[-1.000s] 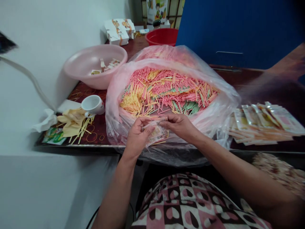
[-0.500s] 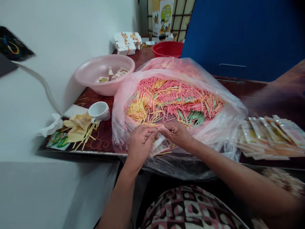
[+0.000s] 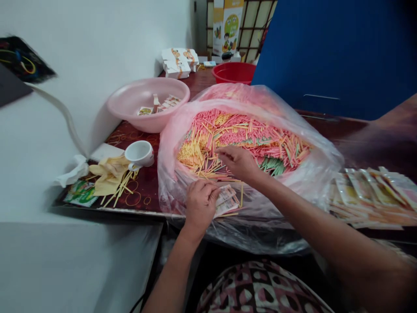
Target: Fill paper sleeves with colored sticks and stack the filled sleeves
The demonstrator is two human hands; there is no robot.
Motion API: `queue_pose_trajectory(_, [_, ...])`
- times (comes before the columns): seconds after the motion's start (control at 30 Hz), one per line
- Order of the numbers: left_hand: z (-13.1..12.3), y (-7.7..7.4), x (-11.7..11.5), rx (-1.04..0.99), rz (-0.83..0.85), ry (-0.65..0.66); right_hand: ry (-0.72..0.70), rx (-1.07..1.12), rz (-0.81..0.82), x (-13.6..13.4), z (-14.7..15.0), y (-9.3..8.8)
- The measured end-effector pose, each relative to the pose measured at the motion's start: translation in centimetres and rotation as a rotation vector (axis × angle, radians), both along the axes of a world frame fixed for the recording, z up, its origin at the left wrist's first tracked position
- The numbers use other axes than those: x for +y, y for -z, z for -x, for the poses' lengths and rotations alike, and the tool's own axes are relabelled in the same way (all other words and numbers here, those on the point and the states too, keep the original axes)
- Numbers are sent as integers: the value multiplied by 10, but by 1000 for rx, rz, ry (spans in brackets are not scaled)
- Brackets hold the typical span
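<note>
My left hand (image 3: 201, 203) has its fingers curled over the left end of a small printed packet (image 3: 228, 200) at the table's front edge. The packet lies on the bag's clear front flap, with loose yellow sticks beside it. Farther up, my right hand (image 3: 239, 163) hovers above the bag's contents, fingers bent and slightly parted, and nothing shows between them. Beneath it spreads a heap of thin pink, yellow and green sticks (image 3: 241, 126). They fill a large, wide-mouthed clear plastic bag (image 3: 169, 143).
A pink basin (image 3: 119, 106) with small packets stands left, near a white cup (image 3: 140, 153) and a yellow cloth-like piece (image 3: 109, 174). Filled clear packets (image 3: 371, 191) lie in a row at right. Behind are a red basin (image 3: 233, 73) and a blue panel (image 3: 325, 56).
My right hand has left the packet and moved up over the sticks. My left hand stays at the packet, which shows more fully. The whole view has shifted slightly.
</note>
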State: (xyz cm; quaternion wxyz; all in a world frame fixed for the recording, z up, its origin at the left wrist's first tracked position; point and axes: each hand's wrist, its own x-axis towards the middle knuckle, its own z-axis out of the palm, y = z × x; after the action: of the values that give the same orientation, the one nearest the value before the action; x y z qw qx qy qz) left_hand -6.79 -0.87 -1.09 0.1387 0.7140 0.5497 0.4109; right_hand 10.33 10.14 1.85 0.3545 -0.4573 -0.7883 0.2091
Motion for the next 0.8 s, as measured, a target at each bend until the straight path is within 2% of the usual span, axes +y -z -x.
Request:
queue_pose_trajectory(0.07, [0,5,1,24,10,11,52,-187,-85,24,6,-2])
queue_pose_trajectory(0.13, [0,7,1,18,14,8,41,-402,-146,43,13,-7])
queue_pose_trajectory(0.23, [1,8,1,9,5,8,-22,-658,-232,58,25,-12])
queue_pose_trajectory(0.3, [1,8,2,9,-8,5,-40,-744,-276,63,31,-13])
queue_pose_trajectory(0.6, [0,8,1,38,-48,2,-138,-794,-437,80,36,-4])
queue_pose_trajectory(0.8, [-1,7,0,51,-51,-2,-243,-703,-441,99,31,-2])
